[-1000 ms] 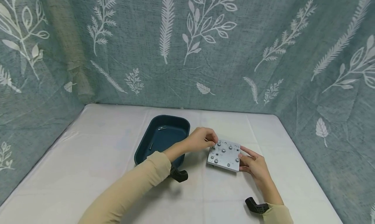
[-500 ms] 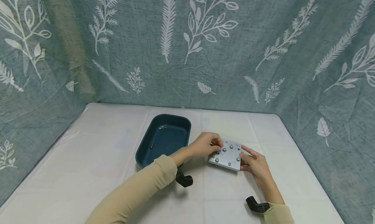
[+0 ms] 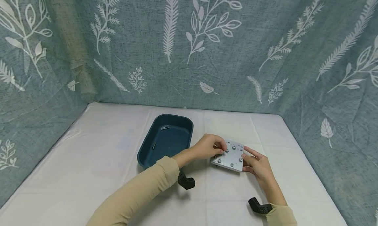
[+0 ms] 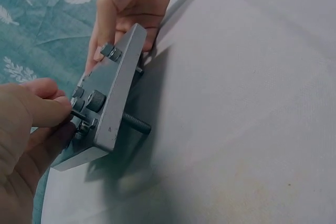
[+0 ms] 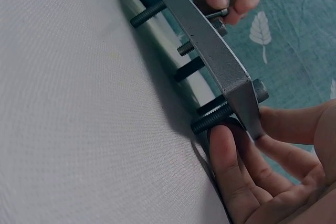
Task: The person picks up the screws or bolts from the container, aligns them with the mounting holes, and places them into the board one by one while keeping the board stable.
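Note:
A square metal plate (image 3: 229,160) is held raised and tilted over the white table, with several socket-head bolts through it. Threaded ends such as this bolt shank (image 5: 214,118) stick out below. My right hand (image 3: 257,167) grips the plate's right edge, thumb on top and fingers underneath. Over its left part, my left hand (image 3: 208,147) pinches a thin screw (image 5: 216,13) between thumb and fingers. The screw's tip is at the plate's top face, close to other bolt heads; whether it sits in a hole, I cannot tell.
Left of the plate stands a dark blue tray (image 3: 171,143). Inside lie a screw (image 3: 165,128) near the back and another screw (image 3: 154,145) by the left wall. Patterned green cloth (image 3: 177,88) hangs behind and along the sides of the white table (image 3: 97,160).
My left hand has moved right and slightly nearer over the plate, covering more of its left bolts. The right hand and plate have hardly shifted.

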Motion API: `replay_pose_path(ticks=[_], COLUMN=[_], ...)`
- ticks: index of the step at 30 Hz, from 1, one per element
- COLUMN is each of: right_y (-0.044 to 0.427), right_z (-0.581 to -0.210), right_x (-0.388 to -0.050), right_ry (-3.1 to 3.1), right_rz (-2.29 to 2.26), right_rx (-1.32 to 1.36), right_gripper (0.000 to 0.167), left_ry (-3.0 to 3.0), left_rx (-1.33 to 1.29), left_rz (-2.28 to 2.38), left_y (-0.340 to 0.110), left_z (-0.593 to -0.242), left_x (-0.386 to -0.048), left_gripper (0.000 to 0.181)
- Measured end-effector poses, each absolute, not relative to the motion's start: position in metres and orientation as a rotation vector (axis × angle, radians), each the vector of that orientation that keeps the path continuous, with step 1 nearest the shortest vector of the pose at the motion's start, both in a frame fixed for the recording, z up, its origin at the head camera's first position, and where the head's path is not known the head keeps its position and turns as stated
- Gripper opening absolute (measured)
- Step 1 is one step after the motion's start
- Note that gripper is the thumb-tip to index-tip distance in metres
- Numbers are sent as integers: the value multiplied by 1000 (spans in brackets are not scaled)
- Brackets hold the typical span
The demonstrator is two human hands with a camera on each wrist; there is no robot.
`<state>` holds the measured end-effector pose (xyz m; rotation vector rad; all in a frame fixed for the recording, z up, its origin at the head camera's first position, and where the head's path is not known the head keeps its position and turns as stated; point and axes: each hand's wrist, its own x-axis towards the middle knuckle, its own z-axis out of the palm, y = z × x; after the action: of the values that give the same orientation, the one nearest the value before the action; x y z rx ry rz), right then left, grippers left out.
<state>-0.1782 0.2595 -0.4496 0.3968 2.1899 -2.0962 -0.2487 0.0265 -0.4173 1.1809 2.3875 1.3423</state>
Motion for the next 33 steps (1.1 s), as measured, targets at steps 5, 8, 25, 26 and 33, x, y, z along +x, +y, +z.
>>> replay_pose_path(ticks=[5, 8, 25, 26, 33], right_y=[259, 260, 256, 256, 260], right_z=[-452, -454, -461, -460, -456], right_x=[-178, -178, -174, -174, -176], right_ry=[2191, 2193, 2183, 2184, 2201], right_rz=[-2098, -2093, -2087, -2086, -2081], right_rx=[392, 390, 386, 384, 393], right_gripper=[51, 50, 52, 52, 53], left_ry=[2355, 2324, 2503, 2526, 2579], left_rx=[1188, 1188, 1357, 1336, 1049], left_rz=[1305, 1292, 1191, 1175, 1076], left_y=[24, 24, -59, -72, -138], left_z=[-418, -418, -382, -378, -371], left_x=[-248, -248, -235, -237, -257], left_gripper=[10, 12, 16, 15, 19])
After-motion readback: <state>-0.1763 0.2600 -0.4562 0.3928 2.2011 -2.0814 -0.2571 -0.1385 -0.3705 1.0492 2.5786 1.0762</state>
